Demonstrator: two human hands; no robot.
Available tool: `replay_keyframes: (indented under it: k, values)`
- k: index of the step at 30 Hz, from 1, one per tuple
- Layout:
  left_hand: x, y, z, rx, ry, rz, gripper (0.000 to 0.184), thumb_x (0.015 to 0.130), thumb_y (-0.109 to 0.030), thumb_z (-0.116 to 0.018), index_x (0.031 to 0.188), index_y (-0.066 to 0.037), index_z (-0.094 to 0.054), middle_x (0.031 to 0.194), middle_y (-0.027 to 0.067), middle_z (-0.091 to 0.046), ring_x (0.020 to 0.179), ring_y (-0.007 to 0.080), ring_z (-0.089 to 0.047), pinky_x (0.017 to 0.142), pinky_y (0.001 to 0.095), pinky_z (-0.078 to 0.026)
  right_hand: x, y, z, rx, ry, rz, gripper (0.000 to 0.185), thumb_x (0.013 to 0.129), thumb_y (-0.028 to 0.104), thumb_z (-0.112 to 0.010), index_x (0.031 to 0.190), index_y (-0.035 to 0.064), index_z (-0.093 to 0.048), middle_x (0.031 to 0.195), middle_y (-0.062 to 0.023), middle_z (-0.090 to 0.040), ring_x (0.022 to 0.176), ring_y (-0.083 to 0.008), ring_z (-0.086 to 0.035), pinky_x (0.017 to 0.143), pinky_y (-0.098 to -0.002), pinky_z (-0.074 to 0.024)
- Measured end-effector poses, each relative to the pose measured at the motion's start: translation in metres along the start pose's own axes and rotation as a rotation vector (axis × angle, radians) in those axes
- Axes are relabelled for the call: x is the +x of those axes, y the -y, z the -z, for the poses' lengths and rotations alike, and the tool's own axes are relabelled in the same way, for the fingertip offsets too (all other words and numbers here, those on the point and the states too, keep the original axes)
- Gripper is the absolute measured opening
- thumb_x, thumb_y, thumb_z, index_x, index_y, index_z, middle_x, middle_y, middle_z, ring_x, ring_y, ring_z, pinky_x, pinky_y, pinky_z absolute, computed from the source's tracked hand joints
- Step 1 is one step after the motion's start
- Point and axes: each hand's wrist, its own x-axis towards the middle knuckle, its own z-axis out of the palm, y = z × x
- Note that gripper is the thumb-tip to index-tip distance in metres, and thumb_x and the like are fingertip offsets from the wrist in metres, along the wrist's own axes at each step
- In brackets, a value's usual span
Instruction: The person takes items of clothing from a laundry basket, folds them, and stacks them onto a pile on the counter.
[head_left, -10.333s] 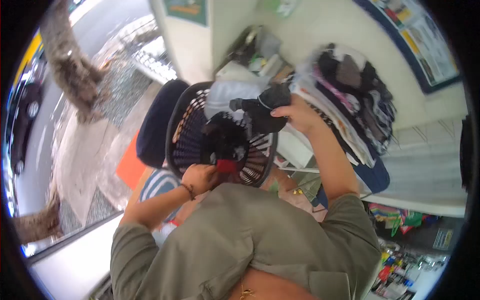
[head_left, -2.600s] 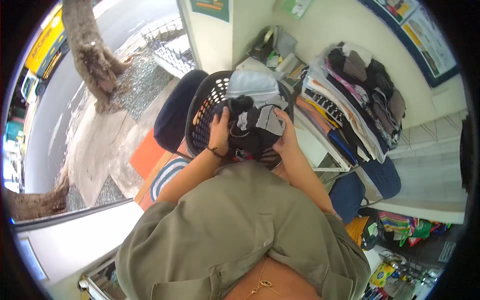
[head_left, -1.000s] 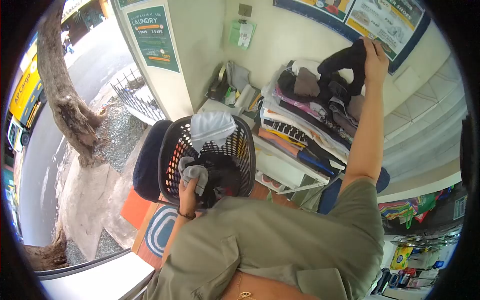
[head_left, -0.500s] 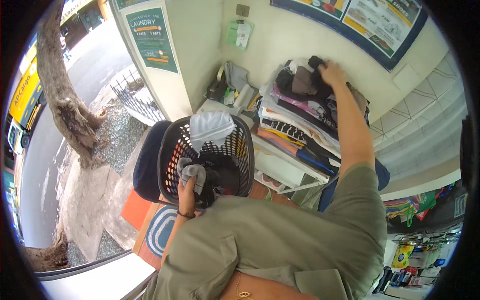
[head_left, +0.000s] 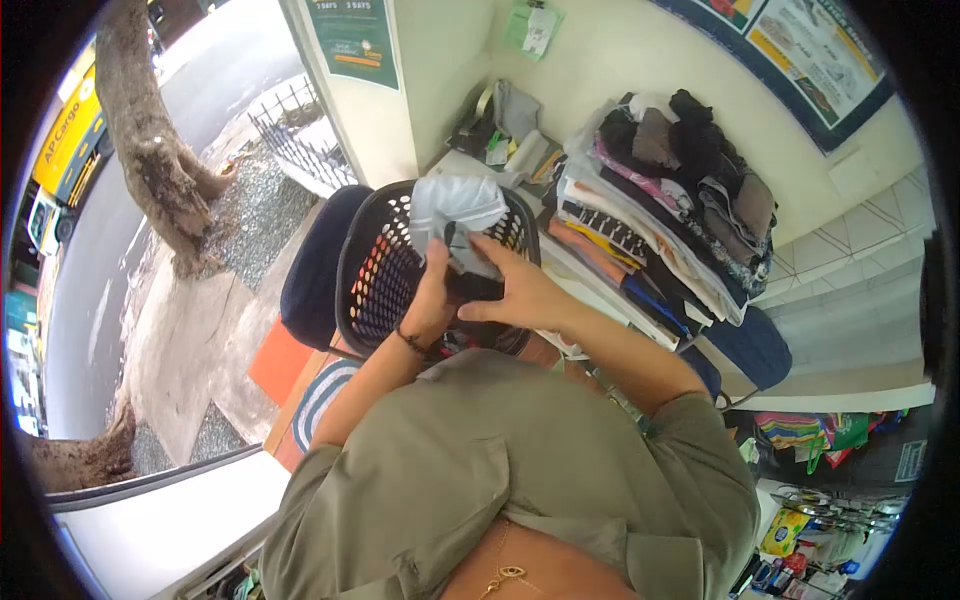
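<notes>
A black perforated basket (head_left: 365,295) stands in front of my body, with a light grey cloth (head_left: 455,203) draped over its far rim. Dark clothes lie low inside it. Over the basket my left hand (head_left: 432,297) is closed on a small grey garment (head_left: 470,252). My right hand (head_left: 520,285) is beside it with thumb and fingers spread, its fingertips near the garment's right side. Right of the basket, a tall stack of folded clothes (head_left: 650,225) has dark bundled pieces (head_left: 690,135) on top.
A dark navy rounded object (head_left: 318,275) stands against the basket's left side. Behind the basket are a grey cloth and small items (head_left: 515,115). Dark blue fabric (head_left: 755,350) hangs below the stack. A striped oval mat (head_left: 325,390) lies at lower left.
My right hand has come back from the stack to the basket, leaving a black piece on top of the stack. The grey garment has been lifted higher. The view has shifted.
</notes>
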Motion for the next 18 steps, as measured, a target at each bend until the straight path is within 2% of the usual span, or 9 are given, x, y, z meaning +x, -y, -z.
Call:
replay_keyframes:
  k: [2, 4, 6, 8, 9, 11, 13, 15, 18]
  values:
    - [0.004, 0.003, -0.01, -0.121, 0.026, -0.046, 0.049, 0.097, -0.031, -0.057, 0.134, -0.005, -0.038, 0.126, 0.0072, -0.051, 0.117, 0.0183, -0.049, 0.102, 0.0352, -0.039, -0.002, -0.001, -0.005, 0.062, -0.172, -0.068, 0.072, 0.079, 0.034, -0.073, 0.133, -0.0063, -0.046, 0.121, -0.0232, -0.06, 0.112, -0.032, -0.059, 0.098, -0.0389, -0.0446]
    - [-0.002, -0.004, -0.019, 0.232, 0.014, -0.116, 0.05, 0.09, -0.019, -0.065, 0.131, -0.005, -0.041, 0.12, 0.0071, -0.055, 0.11, 0.0173, -0.053, 0.097, 0.0329, -0.044, -0.003, -0.014, 0.002, 0.307, -0.294, -0.324, 0.063, 0.081, 0.028, -0.07, 0.129, -0.0073, -0.048, 0.109, -0.0202, -0.066, 0.1, -0.0309, -0.066, 0.089, -0.0384, -0.0515]
    - [-0.003, -0.006, -0.021, 0.334, -0.021, -0.111, 0.056, 0.078, 0.001, -0.073, 0.126, -0.004, -0.045, 0.109, 0.0067, -0.059, 0.098, 0.0159, -0.058, 0.085, 0.0278, -0.049, -0.008, -0.016, 0.024, 0.872, -0.251, -0.602, 0.052, 0.083, 0.023, -0.064, 0.124, -0.0045, -0.052, 0.099, -0.0174, -0.069, 0.088, -0.0284, -0.068, 0.078, -0.0372, -0.0548]
    - [-0.008, -0.01, -0.023, 0.27, -0.046, -0.07, 0.052, 0.078, 0.003, -0.071, 0.124, -0.004, -0.046, 0.108, 0.007, -0.06, 0.096, 0.0154, -0.059, 0.084, 0.0276, -0.05, -0.013, -0.016, 0.043, 1.216, -0.234, -0.694, 0.036, 0.085, 0.018, -0.055, 0.117, 0.0002, -0.057, 0.092, -0.0156, -0.069, 0.072, -0.0246, -0.069, 0.064, -0.037, -0.0566]
    - [-0.01, -0.012, -0.025, 0.237, -0.054, -0.051, 0.05, 0.079, 0.003, -0.07, 0.123, -0.003, -0.047, 0.108, 0.0071, -0.06, 0.096, 0.0152, -0.059, 0.083, 0.0275, -0.05, -0.017, -0.018, 0.057, 1.181, -0.271, -0.607, 0.041, 0.081, 0.013, -0.053, 0.118, -0.0052, -0.057, 0.101, -0.0215, -0.068, 0.081, -0.0287, -0.068, 0.077, -0.0372, -0.054]
    - [-0.015, -0.012, -0.021, 0.265, -0.024, -0.108, 0.049, 0.08, 0.005, -0.066, 0.125, -0.002, -0.047, 0.108, 0.0074, -0.06, 0.097, 0.0153, -0.059, 0.083, 0.0277, -0.05, -0.018, 0.001, 0.091, 1.02, -0.481, -0.458, 0.051, 0.075, 0.006, -0.051, 0.125, -0.0043, -0.054, 0.109, -0.0206, -0.065, 0.087, -0.0277, -0.066, 0.082, -0.0346, -0.0521]
    - [-0.019, -0.012, -0.016, 0.285, -0.08, -0.106, 0.049, 0.081, 0.005, -0.065, 0.126, -0.002, -0.047, 0.109, 0.0074, -0.06, 0.097, 0.0159, -0.059, 0.084, 0.0283, -0.051, -0.015, 0.028, 0.133, 0.528, -0.879, -0.222, 0.063, 0.071, 0.001, -0.049, 0.134, -0.0004, -0.05, 0.117, -0.0165, -0.062, 0.098, -0.0258, -0.063, 0.089, -0.0317, -0.0483]
    - [-0.024, -0.015, -0.016, 0.218, -0.083, -0.087, 0.045, 0.085, 0.003, -0.063, 0.127, -0.002, -0.047, 0.111, 0.0076, -0.06, 0.098, 0.0162, -0.06, 0.084, 0.0283, -0.052, -0.021, 0.021, 0.203, 0.031, -0.96, -0.016, 0.067, 0.073, 0.009, -0.053, 0.14, 0.0085, -0.047, 0.129, -0.012, -0.057, 0.108, -0.0193, -0.056, 0.087, -0.0301, -0.0478]
    - [-0.024, -0.015, -0.018, 0.11, -0.143, -0.099, 0.039, 0.088, 0.001, -0.061, 0.126, -0.003, -0.049, 0.111, 0.0078, -0.061, 0.098, 0.016, -0.06, 0.082, 0.0275, -0.053, -0.012, 0.037, 0.269, -0.439, -1.135, -0.105, 0.063, 0.079, 0.021, -0.055, 0.141, 0.0096, -0.047, 0.138, -0.0161, -0.05, 0.121, -0.0277, -0.052, 0.1, -0.0335, -0.0407]
